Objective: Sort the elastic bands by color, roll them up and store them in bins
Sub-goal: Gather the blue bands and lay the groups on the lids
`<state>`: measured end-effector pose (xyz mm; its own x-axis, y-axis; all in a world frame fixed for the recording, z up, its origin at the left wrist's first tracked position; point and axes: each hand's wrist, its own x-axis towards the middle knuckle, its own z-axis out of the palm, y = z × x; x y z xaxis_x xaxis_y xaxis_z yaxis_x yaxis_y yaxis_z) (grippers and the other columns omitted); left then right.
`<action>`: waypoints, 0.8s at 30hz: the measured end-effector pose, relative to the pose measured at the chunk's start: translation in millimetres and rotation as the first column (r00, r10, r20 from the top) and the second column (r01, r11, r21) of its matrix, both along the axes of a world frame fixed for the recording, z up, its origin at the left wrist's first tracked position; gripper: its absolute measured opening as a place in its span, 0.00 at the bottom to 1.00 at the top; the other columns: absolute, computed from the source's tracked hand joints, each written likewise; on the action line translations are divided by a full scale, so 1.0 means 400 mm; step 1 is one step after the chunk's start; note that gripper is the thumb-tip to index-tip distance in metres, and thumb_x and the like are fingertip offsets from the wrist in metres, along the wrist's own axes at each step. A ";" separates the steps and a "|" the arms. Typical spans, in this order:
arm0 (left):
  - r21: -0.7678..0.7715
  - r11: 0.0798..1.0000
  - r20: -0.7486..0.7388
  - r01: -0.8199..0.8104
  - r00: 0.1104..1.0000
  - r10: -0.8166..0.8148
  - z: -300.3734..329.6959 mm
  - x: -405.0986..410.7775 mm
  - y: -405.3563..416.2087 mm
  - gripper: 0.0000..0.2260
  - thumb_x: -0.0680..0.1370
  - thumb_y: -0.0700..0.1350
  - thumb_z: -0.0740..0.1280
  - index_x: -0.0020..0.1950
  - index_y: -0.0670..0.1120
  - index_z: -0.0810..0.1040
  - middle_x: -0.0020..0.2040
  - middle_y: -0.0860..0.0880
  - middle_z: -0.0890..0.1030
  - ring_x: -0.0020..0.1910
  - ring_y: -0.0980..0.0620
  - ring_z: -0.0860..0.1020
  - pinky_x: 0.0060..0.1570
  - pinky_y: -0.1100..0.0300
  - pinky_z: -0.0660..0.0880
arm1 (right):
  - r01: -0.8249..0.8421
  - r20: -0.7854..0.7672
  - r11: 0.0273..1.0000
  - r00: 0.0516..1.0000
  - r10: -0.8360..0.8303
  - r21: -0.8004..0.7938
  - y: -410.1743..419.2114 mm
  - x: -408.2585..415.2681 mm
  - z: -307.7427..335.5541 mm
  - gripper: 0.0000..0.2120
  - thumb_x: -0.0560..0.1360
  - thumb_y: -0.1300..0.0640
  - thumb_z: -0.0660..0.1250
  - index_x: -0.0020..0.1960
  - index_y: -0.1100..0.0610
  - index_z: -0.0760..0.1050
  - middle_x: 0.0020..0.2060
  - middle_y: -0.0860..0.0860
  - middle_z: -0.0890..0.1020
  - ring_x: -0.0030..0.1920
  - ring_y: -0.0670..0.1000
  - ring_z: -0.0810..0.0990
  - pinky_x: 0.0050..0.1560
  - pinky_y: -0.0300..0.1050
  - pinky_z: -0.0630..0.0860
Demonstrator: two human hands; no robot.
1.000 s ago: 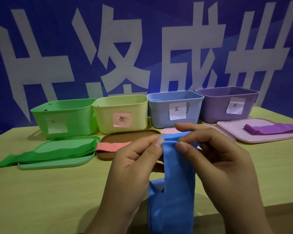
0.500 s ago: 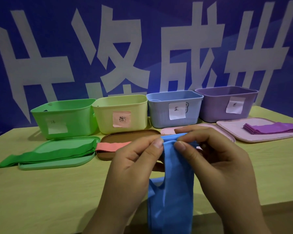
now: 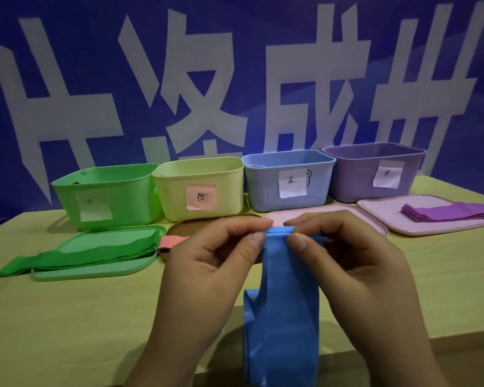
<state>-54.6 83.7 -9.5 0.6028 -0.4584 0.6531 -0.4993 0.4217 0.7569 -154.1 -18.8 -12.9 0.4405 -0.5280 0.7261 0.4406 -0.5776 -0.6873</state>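
Blue stretchy elastic band (image 3: 281,317) hangs over the yellow-green table (image 3: 67,317) edge, its folded top end pinched between thumb and fingertips of both the left hand (image 3: 215,263) and right hand (image 3: 347,263).

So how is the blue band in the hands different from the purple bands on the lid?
The blue band is held up, pinched at its top by the left hand and right hand; the purple bands lie untouched on a pink lid. The blue band hangs down past the table edge, while the purple bands lie flat in a neat stack. Both are wide, flat stretchy strips, and neither is in a bin.
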 end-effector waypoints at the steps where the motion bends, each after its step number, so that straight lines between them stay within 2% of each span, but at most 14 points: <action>1: -0.003 1.000 -0.002 -0.005 1.000 0.005 0.000 0.000 -0.001 0.10 0.69 0.41 0.68 0.43 0.55 0.84 0.41 0.52 0.85 0.40 0.53 0.83 0.42 0.63 0.79 | 0.006 -0.002 1.000 1.000 -0.006 -0.009 0.001 0.001 0.000 0.04 0.67 0.49 0.69 0.39 0.49 0.79 0.39 0.40 0.82 0.43 0.41 0.81 0.40 0.29 0.75; 6: -0.020 0.999 0.002 -0.035 0.999 0.035 -0.002 -0.004 -0.002 0.11 0.70 0.41 0.68 0.44 0.56 0.84 0.40 0.53 0.85 0.40 0.53 0.84 0.42 0.62 0.79 | 0.023 -0.023 1.000 0.999 -0.024 -0.021 0.000 0.007 -0.002 0.06 0.67 0.46 0.67 0.41 0.47 0.78 0.41 0.41 0.82 0.47 0.44 0.81 0.42 0.34 0.77; 11: -0.021 0.999 0.009 -0.032 0.999 0.033 -0.002 -0.008 -0.002 0.10 0.69 0.41 0.69 0.44 0.55 0.84 0.40 0.54 0.85 0.40 0.53 0.84 0.42 0.64 0.79 | 0.006 0.007 1.000 1.000 -0.006 0.000 0.003 0.010 -0.004 0.04 0.67 0.48 0.67 0.40 0.47 0.78 0.41 0.41 0.82 0.46 0.43 0.81 0.42 0.31 0.75; 14: -0.017 0.999 0.072 -0.046 0.996 0.047 -0.004 -0.006 -0.001 0.08 0.69 0.44 0.71 0.45 0.55 0.84 0.42 0.54 0.85 0.42 0.53 0.84 0.43 0.63 0.79 | 0.024 0.013 1.000 1.000 -0.024 -0.003 0.004 0.010 -0.005 0.04 0.68 0.49 0.67 0.41 0.48 0.78 0.41 0.41 0.82 0.45 0.42 0.81 0.41 0.29 0.74; 18: 0.010 0.996 0.201 -0.087 0.976 0.084 -0.011 -0.003 0.009 0.09 0.72 0.47 0.65 0.49 0.53 0.82 0.46 0.53 0.84 0.47 0.51 0.83 0.46 0.59 0.79 | 0.063 0.010 0.998 0.998 -0.063 -0.007 0.007 0.014 -0.010 0.04 0.68 0.50 0.68 0.41 0.49 0.78 0.40 0.42 0.82 0.45 0.43 0.81 0.40 0.31 0.75; 24: -0.026 0.993 0.236 -0.114 0.965 0.117 -0.014 -0.001 0.007 0.07 0.70 0.47 0.70 0.47 0.54 0.81 0.44 0.55 0.84 0.44 0.56 0.82 0.44 0.69 0.76 | 0.021 0.031 0.999 0.999 -0.021 -0.029 0.017 0.015 -0.005 0.02 0.68 0.51 0.69 0.41 0.47 0.79 0.42 0.43 0.83 0.47 0.46 0.82 0.42 0.35 0.77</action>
<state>-55.0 86.7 -15.1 0.4791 -0.3862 0.7882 -0.7091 0.3589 0.6069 -148.1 -12.0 -15.0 0.4066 -0.5149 0.7547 0.4488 -0.6069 -0.6559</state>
